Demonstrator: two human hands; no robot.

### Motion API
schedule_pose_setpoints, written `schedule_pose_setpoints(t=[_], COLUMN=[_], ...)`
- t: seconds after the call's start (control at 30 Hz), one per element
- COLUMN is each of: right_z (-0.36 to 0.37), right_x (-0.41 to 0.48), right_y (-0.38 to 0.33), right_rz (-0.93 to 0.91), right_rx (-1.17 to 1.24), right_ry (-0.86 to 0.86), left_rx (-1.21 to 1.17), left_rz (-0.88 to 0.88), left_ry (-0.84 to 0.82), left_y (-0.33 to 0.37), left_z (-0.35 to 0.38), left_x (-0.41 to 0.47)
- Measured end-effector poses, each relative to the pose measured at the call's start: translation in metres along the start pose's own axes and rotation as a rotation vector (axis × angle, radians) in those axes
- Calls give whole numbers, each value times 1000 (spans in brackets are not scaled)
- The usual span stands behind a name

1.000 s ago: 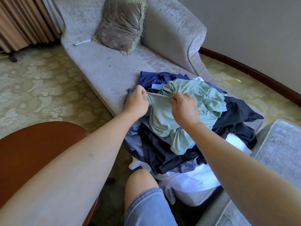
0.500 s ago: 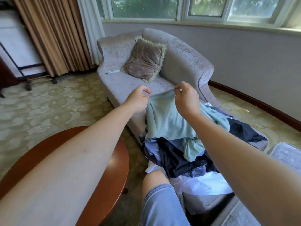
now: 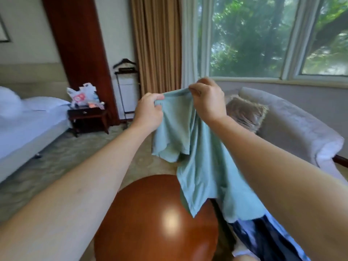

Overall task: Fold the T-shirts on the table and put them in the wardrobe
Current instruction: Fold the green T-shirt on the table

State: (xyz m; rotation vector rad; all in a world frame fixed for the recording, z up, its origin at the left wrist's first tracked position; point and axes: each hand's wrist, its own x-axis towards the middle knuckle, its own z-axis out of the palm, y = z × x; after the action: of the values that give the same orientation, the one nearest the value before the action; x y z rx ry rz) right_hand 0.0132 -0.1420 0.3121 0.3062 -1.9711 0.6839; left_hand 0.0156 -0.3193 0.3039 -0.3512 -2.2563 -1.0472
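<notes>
A pale green T-shirt [image 3: 199, 162] hangs in the air in front of me, above the round brown table [image 3: 156, 223]. My left hand [image 3: 149, 112] pinches its top edge on the left. My right hand [image 3: 208, 98] pinches the same edge on the right, a little higher. The shirt's lower part drapes down toward the pile of dark clothes [image 3: 263, 240] at the bottom right, which is mostly hidden behind my right arm.
A grey chaise sofa [image 3: 293, 127] with a brown cushion [image 3: 244, 113] stands at the right under the window. A bed [image 3: 28, 121] is at the left, with a dark bedside table [image 3: 88, 117] and a valet stand [image 3: 126, 87] beyond it.
Both hands have lifted the green T-shirt up off the clothes pile and over toward the round table. My view has swung up and left, from the sofa to the room.
</notes>
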Motion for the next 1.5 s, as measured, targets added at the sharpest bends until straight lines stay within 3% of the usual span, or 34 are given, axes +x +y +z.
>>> schedule_pose_setpoints(t=[0.2,0.4,0.57,0.7,0.83,0.9,1.0,1.2,1.27,1.4,1.5], right_z=[75,116,122,119,124,123,116,107,103,88,82], right_x=[-26,-110,-170,-209,-216,-207,-190,-176,-175,-172,-170], right_y=[-33,-21,-25,-39,-44,-44,-47,-37,-30,-20,-15], right_rz=[27,252,475,525,594,691,774,860,946,1150,1232], right_rx=[116,214,347,568,505,535,654,602,604,716,783], right_ry=[-178,-322,-631,-754,-561,-488,-464,-449,-409,-360,-328], left_rx=[193,243,74,-129,-185,-32,275,379,345,46,176], left_rz=[-122,-337,-501,-614,-627,-556,-434,-370,-338,-370,-281], left_ry=[-221,-527,-595,-565,-543,-494,-406,-383,-429,-675,-601], left_y=[-63,-116,-142,-138,-136,-139,-146,-123,-117,-113,-118], left_z=[-54,-37,-12,-5,-4,-4,-1,18,27,43,55], left_x=[-9,-40,-54,-50,-48,-50,-56,-81,-89,-109,-115])
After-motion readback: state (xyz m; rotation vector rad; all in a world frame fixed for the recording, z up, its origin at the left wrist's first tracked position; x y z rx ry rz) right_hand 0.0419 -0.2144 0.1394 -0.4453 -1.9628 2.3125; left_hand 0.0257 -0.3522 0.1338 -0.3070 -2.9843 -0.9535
